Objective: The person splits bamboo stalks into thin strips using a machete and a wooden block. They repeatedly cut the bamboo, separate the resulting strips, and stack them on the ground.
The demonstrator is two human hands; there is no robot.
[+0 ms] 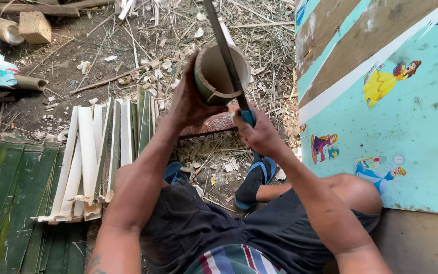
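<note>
My left hand (188, 99) grips the side of an upright hollow bamboo tube (219, 73), whose open pale end faces up. My right hand (259, 133) is closed around the blue handle of a long dark blade (225, 48). The blade lies across the tube's rim, its tip pointing away from me toward the top of the view. The tube stands on a rusty reddish block (214, 124) in front of my knees. My feet in blue sandals (259, 175) rest on the ground below.
Split bamboo slats (95, 152) lie stacked to my left, with green strips (11, 198) nearer the left edge. A turquoise board with cartoon pictures (396, 111) stands on the right. Chips and straw cover the ground. A wooden block (34, 26) lies far left.
</note>
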